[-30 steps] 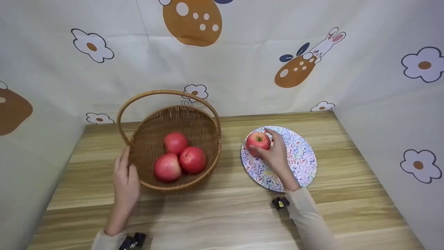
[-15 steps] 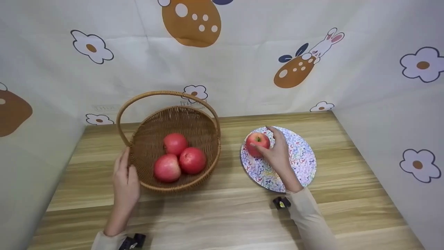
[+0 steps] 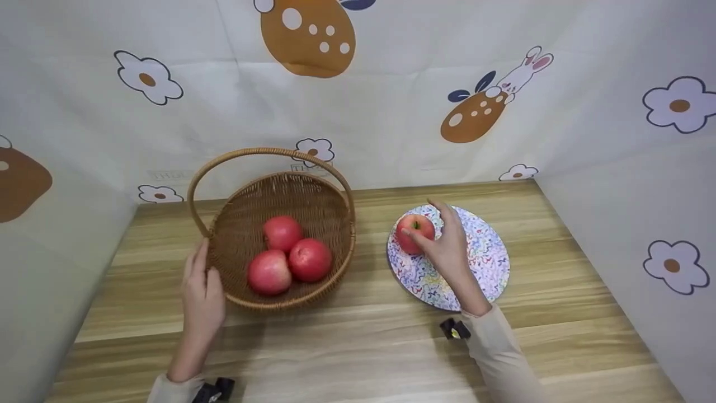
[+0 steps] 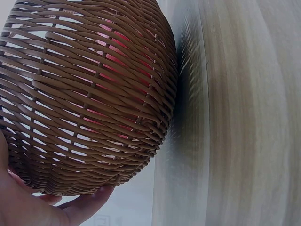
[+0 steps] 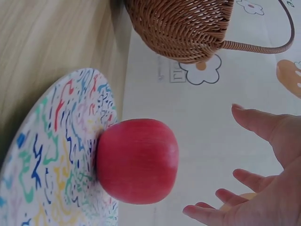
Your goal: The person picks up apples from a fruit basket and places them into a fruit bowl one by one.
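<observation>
On the left, my left hand [image 3: 202, 299] lies against the side of a brown wicker basket [image 3: 291, 196] with an arched handle. Its fingers [image 4: 91, 203] stretch along the outer wall, and the thumb is near the rim. Three red apples [image 3: 310, 259] sit together in that basket. At the right, another red apple [image 5: 138, 161] stands stem up on a round plate [image 3: 486, 263] with a colourful squiggle pattern. My right hand [image 3: 450, 249] is beside this apple, thumb and fingers spread. The right wrist view shows a gap between hand and apple.
The wooden table [image 3: 358, 347] runs back to a pale patterned cloth [image 3: 391, 123] with flowers and a rabbit, which also hangs along both sides. The basket handle [image 3: 263, 150] arches high at the back.
My right hand has spread its fingers a little wider and drawn slightly back from the apple, which stays on the plate. My left hand and the basket keep their place.
</observation>
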The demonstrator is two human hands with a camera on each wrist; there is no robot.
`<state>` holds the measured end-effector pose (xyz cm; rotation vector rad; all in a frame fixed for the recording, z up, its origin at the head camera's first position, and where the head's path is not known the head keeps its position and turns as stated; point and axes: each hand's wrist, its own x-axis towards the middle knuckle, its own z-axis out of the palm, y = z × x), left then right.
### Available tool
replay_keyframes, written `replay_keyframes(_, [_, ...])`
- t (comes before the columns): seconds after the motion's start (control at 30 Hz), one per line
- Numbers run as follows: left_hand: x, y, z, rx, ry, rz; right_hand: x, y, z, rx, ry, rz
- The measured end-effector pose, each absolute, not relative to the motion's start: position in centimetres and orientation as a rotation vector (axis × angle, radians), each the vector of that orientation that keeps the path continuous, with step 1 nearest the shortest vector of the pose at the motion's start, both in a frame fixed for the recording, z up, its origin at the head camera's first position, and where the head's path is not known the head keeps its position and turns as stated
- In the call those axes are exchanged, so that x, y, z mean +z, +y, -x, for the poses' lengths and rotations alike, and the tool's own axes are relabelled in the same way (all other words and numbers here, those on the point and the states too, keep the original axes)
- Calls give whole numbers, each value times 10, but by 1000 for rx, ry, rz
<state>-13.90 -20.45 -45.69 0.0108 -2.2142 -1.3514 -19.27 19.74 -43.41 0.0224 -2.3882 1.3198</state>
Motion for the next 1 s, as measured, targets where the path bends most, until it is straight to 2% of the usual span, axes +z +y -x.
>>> replay_keyframes(1.0, [-459,-206,141,-1356,-2200,14,-411,179,172,1385,-2353,-149])
